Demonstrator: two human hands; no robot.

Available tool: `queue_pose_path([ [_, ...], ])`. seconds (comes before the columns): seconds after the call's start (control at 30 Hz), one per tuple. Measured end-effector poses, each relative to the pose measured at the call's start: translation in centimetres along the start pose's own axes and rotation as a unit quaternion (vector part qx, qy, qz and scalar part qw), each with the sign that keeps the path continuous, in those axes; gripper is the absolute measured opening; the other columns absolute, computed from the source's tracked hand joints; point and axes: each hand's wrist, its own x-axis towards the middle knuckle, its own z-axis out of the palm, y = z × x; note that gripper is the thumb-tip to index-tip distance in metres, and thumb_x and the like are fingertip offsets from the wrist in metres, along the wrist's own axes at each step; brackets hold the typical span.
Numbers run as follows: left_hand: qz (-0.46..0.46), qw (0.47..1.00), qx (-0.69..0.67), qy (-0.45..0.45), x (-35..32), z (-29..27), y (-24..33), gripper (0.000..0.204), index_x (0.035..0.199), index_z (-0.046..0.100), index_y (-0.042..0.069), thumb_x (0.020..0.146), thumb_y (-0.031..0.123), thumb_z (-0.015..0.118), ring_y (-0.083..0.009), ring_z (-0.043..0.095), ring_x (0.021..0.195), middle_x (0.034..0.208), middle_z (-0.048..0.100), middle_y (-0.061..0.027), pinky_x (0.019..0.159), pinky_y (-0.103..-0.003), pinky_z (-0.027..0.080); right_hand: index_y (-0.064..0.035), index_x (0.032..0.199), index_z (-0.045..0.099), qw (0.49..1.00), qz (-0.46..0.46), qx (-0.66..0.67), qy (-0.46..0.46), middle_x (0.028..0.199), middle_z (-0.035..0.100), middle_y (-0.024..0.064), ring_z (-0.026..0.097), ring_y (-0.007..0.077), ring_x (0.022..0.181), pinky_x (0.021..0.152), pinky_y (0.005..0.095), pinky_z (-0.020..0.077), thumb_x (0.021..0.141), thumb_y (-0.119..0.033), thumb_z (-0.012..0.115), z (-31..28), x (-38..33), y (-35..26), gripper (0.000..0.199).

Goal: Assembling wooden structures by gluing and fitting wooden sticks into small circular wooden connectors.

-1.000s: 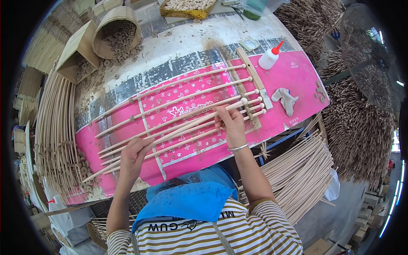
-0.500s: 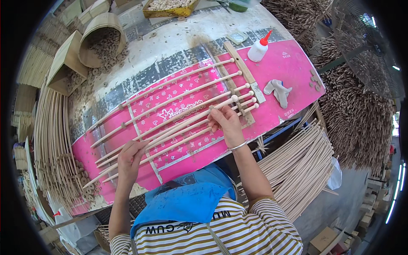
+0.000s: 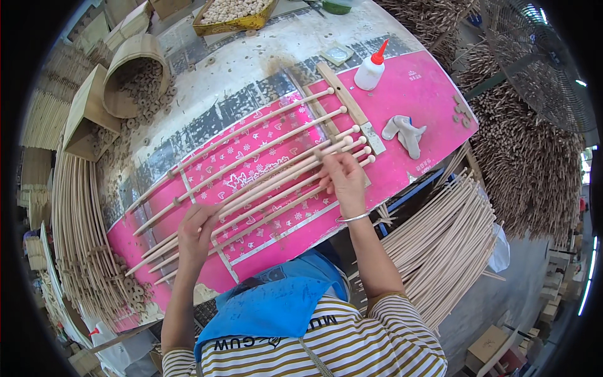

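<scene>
My left hand (image 3: pixel 196 232) pinches the shaft of a long pale wooden stick (image 3: pixel 276 181), raised a little over other sticks. A round ball (image 3: pixel 347 141) caps its right end. My right hand (image 3: pixel 343 179) has its fingers curled in at the same stick, just below the ball, beside a small brown ring (image 3: pixel 318 154) on the shaft. Several similar ball-ended sticks lie side by side underneath and beyond, such as a far one (image 3: pixel 260 154) with a brown ring (image 3: pixel 176 201) near its left part. My palms hide parts of the nearest sticks.
A notched wooden strip (image 3: pixel 348 103) lies by the ball ends. Beyond it are a white red-tipped bottle (image 3: pixel 369 72) and a grey glove (image 3: pixel 405 134). A tub (image 3: pixel 112 88) spills rings at left; bundled sticks (image 3: pixel 433 251) lie at lower right, a fan (image 3: pixel 534 56) at upper right.
The view has shifted, so the table sits slightly further left. The held stick and my right hand have moved a little rightward over the table; both hands stay on the stick.
</scene>
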Motion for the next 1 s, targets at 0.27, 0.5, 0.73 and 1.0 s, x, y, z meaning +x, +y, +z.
queue_pose_path([
  [0.27,0.015,1.0,0.014,0.014,6.5,3.8,-1.1,0.019,0.113,0.074,0.003,0.096,0.005,0.065,-0.0258,0.065,0.081,0.089,0.064,-0.0126,0.073,-0.035,0.049,-0.0048,0.108,0.062,0.999,-0.021,0.026,0.017,0.08,0.068,0.0014,0.06,0.0044,0.06,0.048,0.017,0.0413,0.104,-0.029,0.065,-1.9,-0.9,-0.7,0.025],
  [0.5,0.044,0.999,0.023,0.015,7.4,6.1,-2.4,0.018,0.111,0.074,0.004,0.095,0.008,0.067,-0.028,0.065,0.082,0.091,0.064,-0.0114,0.072,-0.037,0.05,-0.004,0.116,0.064,0.999,-0.031,0.031,-0.008,0.083,0.065,0.0004,0.06,0.004,0.064,0.051,0.0168,0.0426,0.107,-0.029,0.058,-2.5,-1.3,-0.6,0.027],
  [0.73,0.13,0.977,0.165,0.043,7.5,4.9,-1.8,0.025,0.114,0.074,0.009,0.09,0.008,0.068,-0.0295,0.062,0.097,0.102,0.065,-0.008,0.087,-0.043,0.048,-0.0044,0.118,0.064,0.999,-0.026,0.029,-0.03,0.084,0.066,0.0006,0.059,0.0037,0.064,0.052,0.0166,0.0431,0.108,-0.028,0.056,-2.2,-1.4,-0.3,0.027],
  [1.0,0.101,0.974,0.197,0.051,7.8,2.8,-6.3,0.028,0.114,0.073,0.007,0.087,0.003,0.068,-0.0307,0.06,0.099,0.101,0.062,-0.0091,0.086,-0.043,0.047,-0.0054,0.115,0.066,0.996,-0.021,-0.008,-0.086,0.084,0.066,0.0001,0.059,0.0037,0.066,0.054,0.0178,0.0431,0.109,-0.027,0.054,-0.1,-2.2,0.7,0.025],
])
